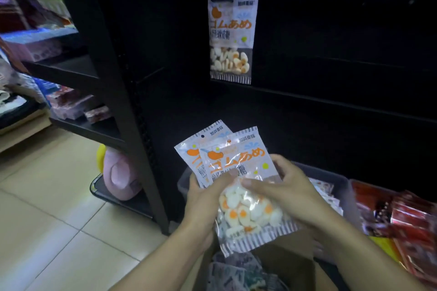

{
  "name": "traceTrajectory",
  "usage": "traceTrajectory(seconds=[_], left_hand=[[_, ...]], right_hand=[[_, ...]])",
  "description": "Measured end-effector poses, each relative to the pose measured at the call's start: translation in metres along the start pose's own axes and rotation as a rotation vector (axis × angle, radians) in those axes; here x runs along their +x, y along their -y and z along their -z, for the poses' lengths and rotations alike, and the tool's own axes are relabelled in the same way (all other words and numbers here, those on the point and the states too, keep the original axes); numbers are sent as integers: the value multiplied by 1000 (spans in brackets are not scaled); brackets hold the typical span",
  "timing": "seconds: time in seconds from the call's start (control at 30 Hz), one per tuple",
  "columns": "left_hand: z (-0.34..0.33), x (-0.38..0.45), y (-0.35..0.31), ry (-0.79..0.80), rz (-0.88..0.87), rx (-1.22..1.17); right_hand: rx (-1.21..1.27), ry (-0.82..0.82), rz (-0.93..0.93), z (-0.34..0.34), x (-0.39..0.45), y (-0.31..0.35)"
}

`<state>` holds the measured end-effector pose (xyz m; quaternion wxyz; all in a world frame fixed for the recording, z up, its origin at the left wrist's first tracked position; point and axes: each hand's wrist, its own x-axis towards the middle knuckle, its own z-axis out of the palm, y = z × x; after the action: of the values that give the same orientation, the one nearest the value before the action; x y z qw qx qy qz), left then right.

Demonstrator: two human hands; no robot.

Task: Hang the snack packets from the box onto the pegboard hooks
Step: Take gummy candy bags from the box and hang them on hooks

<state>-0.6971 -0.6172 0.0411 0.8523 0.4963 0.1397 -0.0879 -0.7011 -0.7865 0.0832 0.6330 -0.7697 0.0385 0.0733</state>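
In the head view, the person holds two egg-candy snack packets [238, 179] above the cardboard box [290, 264], one fanned behind the other with their punched top edges pointing up toward the dark pegboard [331, 42]. The left hand [205, 194] grips the pair from the left, thumb curled across the printed front; the right hand [286, 189] pinches the front packet at its right side, thumb lying over the clear window of candies. Above the box, one matching hung packet [231, 38] already dangles on the pegboard; its hook is too dark to make out. Just right of the box lie red packets [411, 224], and behind it a grey bin [335, 184] holds more stock. Left of the box stands a black shelf unit [118, 92] over the tiled floor [47, 208]. The step in hand looks like separating the pair. The next move likely calls for freeing one packet, raising it beside the hung one, and threading its small hole onto a hook that is hard to see.
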Motion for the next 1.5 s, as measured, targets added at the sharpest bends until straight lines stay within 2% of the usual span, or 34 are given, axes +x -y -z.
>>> traceTrajectory(seconds=[0.2, 0.47, 0.63, 0.7, 0.83, 0.93, 1.07, 1.27, 1.5], left_hand=[[-3, 1, 6, 24, -27, 130], [-2, 1, 5, 31, 43, 127], [12, 10, 5, -122, 16, 116], [21, 14, 2, -147, 17, 118], [27, 16, -9, -167, -42, 152], [24, 14, -14, -146, -57, 166], [21, 14, -14, -113, -46, 137], [18, 11, -15, -93, -53, 149], [19, 12, -16, -129, -45, 136]], right_hand=[[201, -114, -33, 8, 9, -28], [424, -228, -74, 27, 26, -43], [610, -504, -15, 35, 29, -33], [662, -565, 2, 34, 25, -28], [483, -490, 154, 17, 26, 0], [324, -364, 293, -4, 37, 40], [248, -311, 401, -27, 62, 104], [178, -223, 421, -41, 99, 166], [169, -256, 348, -52, 114, 168]])
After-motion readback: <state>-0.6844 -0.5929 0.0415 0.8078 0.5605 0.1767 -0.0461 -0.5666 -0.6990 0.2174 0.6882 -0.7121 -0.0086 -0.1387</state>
